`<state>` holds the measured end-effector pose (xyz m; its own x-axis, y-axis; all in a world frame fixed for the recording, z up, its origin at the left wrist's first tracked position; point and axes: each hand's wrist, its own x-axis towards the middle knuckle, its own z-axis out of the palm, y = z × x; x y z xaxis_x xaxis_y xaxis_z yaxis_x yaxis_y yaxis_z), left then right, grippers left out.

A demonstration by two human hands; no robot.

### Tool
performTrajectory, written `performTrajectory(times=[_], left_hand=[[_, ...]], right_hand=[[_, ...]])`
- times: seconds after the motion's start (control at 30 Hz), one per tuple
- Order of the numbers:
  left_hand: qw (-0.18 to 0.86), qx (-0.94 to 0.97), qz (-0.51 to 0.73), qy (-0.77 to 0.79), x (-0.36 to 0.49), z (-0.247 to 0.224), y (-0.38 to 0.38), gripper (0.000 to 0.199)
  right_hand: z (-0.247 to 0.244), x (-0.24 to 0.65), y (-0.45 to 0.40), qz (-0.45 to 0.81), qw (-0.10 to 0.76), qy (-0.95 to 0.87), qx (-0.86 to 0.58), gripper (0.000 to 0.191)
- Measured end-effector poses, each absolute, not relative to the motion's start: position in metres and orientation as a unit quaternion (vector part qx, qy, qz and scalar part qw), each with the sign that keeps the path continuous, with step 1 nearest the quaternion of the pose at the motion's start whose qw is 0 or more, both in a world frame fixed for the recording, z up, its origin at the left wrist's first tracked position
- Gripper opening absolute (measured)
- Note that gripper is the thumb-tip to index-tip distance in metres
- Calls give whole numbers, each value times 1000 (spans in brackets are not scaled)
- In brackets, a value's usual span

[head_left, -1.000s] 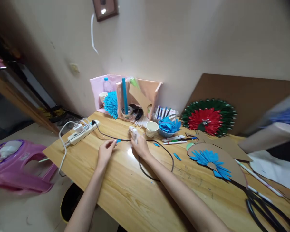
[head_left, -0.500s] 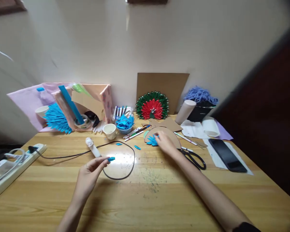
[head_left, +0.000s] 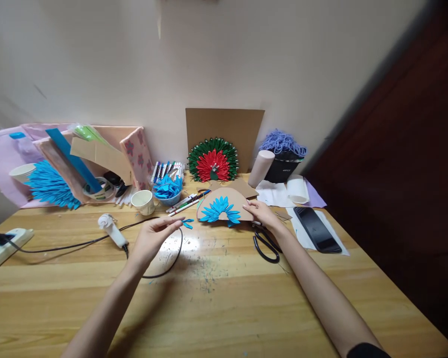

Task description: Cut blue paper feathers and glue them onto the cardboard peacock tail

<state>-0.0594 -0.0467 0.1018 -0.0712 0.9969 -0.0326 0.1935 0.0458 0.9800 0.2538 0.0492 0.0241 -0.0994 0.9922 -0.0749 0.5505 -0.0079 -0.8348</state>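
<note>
My left hand [head_left: 159,236] is pinched at its fingertips on a small blue folded petal [head_left: 188,220]. A second blue petal shows just under it; whether it is held or lies on the table I cannot tell. My right hand [head_left: 263,214] grips the right edge of a rounded cardboard piece [head_left: 238,199], thumb on its front. The cardboard tilts up toward me and carries a half-ring fan of blue petals [head_left: 221,208]. A white glue gun [head_left: 112,231] lies left of my left hand, and black-handled scissors [head_left: 267,247] lie below my right hand.
A bowl of blue petals [head_left: 168,191], a paper cup [head_left: 142,201] and markers [head_left: 182,204] stand behind. A red-green petal fan [head_left: 213,161] leans at the wall. A phone [head_left: 317,229] lies right, a power strip [head_left: 9,248] left. The glue gun's cord loops across the table.
My right hand has moved from the blue petals to the cardboard's right edge, and the cardboard is now tilted up. My left hand has moved forward with its petal. The view has turned right.
</note>
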Motion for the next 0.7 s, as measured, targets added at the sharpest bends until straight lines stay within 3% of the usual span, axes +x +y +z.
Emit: performTrajectory(times=[0.2, 0.33, 0.43, 0.6, 0.7], left_hand=[[460, 531, 416, 578, -59, 119, -48, 34], [440, 562, 392, 580, -53, 112, -47, 30], [449, 619, 353, 540, -44, 94, -43, 28], [461, 669, 287, 507, -30, 61, -22, 28], [455, 679, 237, 525, -26, 47, -3, 24]], right_hand=[[37, 252, 35, 499, 280, -685, -451, 37], [27, 231, 35, 498, 243, -723, -412, 36], [20, 215, 35, 451, 209, -763, -414, 34], [20, 203, 16, 213, 299, -803, -470, 23], [18, 200, -3, 194, 288, -825, -446, 18]])
